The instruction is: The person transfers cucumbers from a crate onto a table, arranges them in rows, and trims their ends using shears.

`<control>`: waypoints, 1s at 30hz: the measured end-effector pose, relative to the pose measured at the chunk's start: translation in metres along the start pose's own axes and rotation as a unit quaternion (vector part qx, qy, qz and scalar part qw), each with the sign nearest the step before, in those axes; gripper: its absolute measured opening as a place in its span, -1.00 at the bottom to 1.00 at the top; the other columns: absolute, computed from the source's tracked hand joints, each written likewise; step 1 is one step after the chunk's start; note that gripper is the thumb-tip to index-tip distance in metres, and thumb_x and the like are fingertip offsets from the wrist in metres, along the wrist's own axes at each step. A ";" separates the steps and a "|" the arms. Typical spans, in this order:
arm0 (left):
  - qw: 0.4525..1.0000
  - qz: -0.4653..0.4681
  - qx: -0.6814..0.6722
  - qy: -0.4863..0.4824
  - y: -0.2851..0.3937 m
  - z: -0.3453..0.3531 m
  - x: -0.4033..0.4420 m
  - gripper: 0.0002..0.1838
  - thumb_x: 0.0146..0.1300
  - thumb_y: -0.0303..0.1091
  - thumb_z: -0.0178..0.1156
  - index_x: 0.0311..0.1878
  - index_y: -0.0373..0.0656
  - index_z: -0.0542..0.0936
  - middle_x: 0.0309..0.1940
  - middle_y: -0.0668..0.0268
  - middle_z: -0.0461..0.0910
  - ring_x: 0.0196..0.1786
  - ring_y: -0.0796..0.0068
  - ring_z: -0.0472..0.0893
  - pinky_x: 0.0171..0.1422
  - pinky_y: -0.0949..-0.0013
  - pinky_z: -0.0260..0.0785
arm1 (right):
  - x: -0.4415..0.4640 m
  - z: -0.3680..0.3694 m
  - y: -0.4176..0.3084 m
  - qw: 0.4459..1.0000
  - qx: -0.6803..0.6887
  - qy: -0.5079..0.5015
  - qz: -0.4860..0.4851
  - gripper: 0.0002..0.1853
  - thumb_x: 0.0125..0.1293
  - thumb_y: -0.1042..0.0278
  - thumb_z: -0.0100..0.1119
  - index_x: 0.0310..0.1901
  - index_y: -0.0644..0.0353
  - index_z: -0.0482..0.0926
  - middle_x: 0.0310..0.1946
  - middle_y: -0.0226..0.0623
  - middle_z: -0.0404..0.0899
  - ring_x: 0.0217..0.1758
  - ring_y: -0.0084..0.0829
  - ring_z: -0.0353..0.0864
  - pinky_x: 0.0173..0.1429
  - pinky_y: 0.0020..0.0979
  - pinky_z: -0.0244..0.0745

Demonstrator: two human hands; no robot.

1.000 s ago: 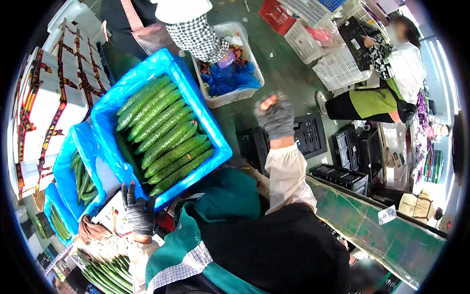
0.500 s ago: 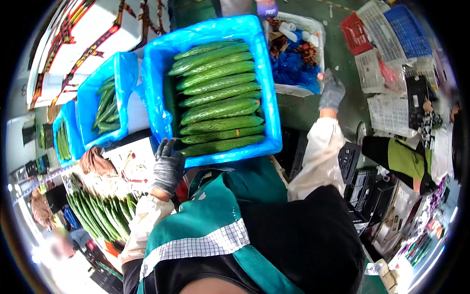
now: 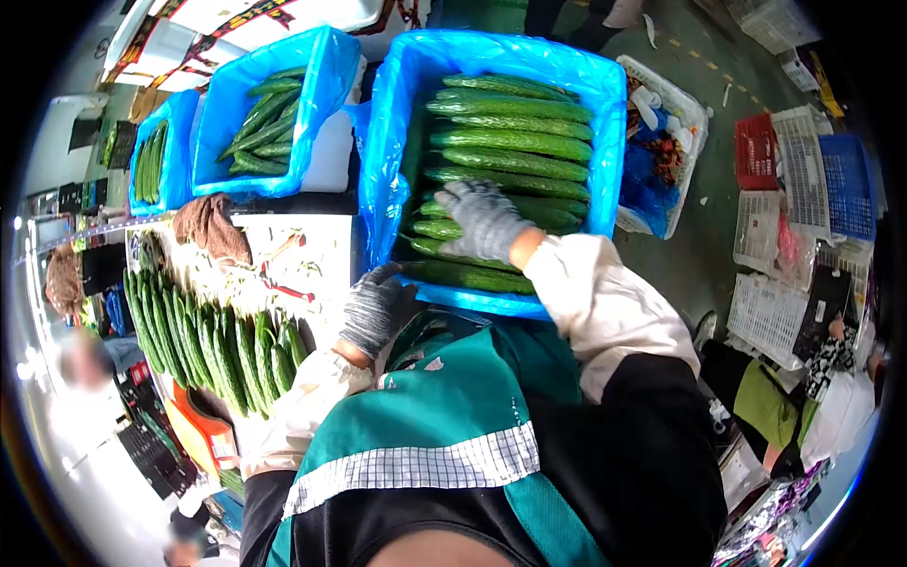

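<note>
A large crate (image 3: 612,113) lined with blue plastic stands before me, with long green cucumbers (image 3: 515,142) laid in a row across it. My right hand (image 3: 484,222), in a grey glove, lies palm down on the cucumbers in the near half, fingers apart; it covers parts of several of them. At the crate's near left corner is my left hand (image 3: 371,310), also gloved in grey. Its fingers stretch toward the blue lining, close to the end of the nearest cucumber, and nothing shows in its grip.
On a white surface (image 3: 326,246) to the left lie more cucumbers (image 3: 222,345) and a brown cloth (image 3: 213,230). Two smaller blue-lined crates (image 3: 326,71) of cucumbers stand behind. A white waste basket (image 3: 694,142) is at right, with stacked baskets (image 3: 756,151) beyond. Someone's legs (image 3: 576,24) show behind.
My right hand has come from beside the waste basket onto the cucumbers in the crate. My left hand stays at the crate's corner. The whole view has shifted, moving the crate rightward.
</note>
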State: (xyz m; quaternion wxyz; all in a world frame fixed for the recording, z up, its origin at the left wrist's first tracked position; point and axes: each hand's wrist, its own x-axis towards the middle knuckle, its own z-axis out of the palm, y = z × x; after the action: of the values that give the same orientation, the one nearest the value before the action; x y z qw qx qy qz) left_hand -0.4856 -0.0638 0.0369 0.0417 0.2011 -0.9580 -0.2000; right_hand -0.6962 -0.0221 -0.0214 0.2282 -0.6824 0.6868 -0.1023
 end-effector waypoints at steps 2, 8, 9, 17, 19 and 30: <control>1.000 -0.008 0.002 0.006 0.001 0.001 -0.004 -0.88 -0.06 -0.38 0.22 -0.54 -0.21 0.52 -0.34 0.07 0.53 -0.28 0.14 0.53 -0.21 0.23 0.39 | 0.030 0.002 -0.016 0.991 0.034 -0.129 0.004 -0.13 -0.19 -0.23 0.22 0.10 0.25 0.30 0.11 -0.12 0.25 0.18 -0.17 0.22 0.21 -0.21 0.13; 0.972 -0.198 -0.124 -0.006 -0.008 0.013 -0.027 -0.84 0.02 -0.30 0.15 -0.47 -0.21 0.55 -0.37 0.13 0.53 -0.34 0.15 0.54 -0.25 0.28 0.41 | 0.065 0.008 -0.047 0.985 -0.060 -0.155 0.036 -0.24 -0.24 -0.28 0.23 -0.12 0.25 0.50 -0.07 -0.09 0.44 0.05 -0.14 0.38 0.07 -0.21 0.29; 0.964 -0.199 -0.169 -0.048 -0.012 0.017 -0.032 -0.84 0.06 -0.31 0.14 -0.38 -0.22 0.54 -0.35 0.11 0.53 -0.37 0.16 0.54 -0.27 0.29 0.41 | 0.073 0.009 -0.044 0.980 -0.035 -0.185 0.058 -0.27 -0.25 -0.28 0.25 -0.17 0.23 0.54 -0.16 -0.10 0.50 -0.05 -0.15 0.45 0.00 -0.19 0.34; 0.518 -0.487 -0.702 0.022 -0.007 0.014 -0.029 -0.54 0.24 -0.24 -0.01 0.16 -0.17 0.19 -0.27 0.08 0.50 -0.41 0.26 0.56 -0.31 0.31 0.46 | 0.095 0.018 -0.028 0.959 -0.004 -0.280 0.040 -0.35 -0.28 -0.24 0.29 -0.30 0.22 0.60 -0.28 -0.12 0.57 -0.21 -0.19 0.56 -0.12 -0.23 0.43; 0.470 -0.460 -0.753 0.012 -0.008 0.010 -0.031 -0.54 0.24 -0.23 -0.01 0.16 -0.17 0.18 -0.26 0.05 0.50 -0.39 0.23 0.56 -0.32 0.26 0.46 | 0.103 0.012 -0.025 0.939 0.050 -0.340 -0.024 -0.35 -0.30 -0.24 0.31 -0.26 0.18 0.59 -0.29 -0.14 0.57 -0.23 -0.17 0.55 -0.11 -0.28 0.41; 0.555 -0.446 -0.695 0.098 -0.006 0.011 -0.013 -0.62 0.26 -0.36 -0.07 0.13 -0.21 0.23 -0.24 0.15 0.49 -0.35 0.40 0.54 -0.33 0.42 0.43 | 0.120 0.042 -0.014 0.901 0.079 -0.423 -0.048 -0.45 -0.21 -0.07 0.33 -0.20 0.13 0.59 -0.25 -0.23 0.58 -0.23 -0.28 0.54 -0.12 -0.30 0.40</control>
State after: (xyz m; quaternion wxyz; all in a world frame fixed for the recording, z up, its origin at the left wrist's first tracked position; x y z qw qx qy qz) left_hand -0.4731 -0.0595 0.0244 0.1675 0.5295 -0.2991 -0.7760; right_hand -0.6605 -0.1341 -0.0733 0.5453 -0.6732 0.4818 0.1315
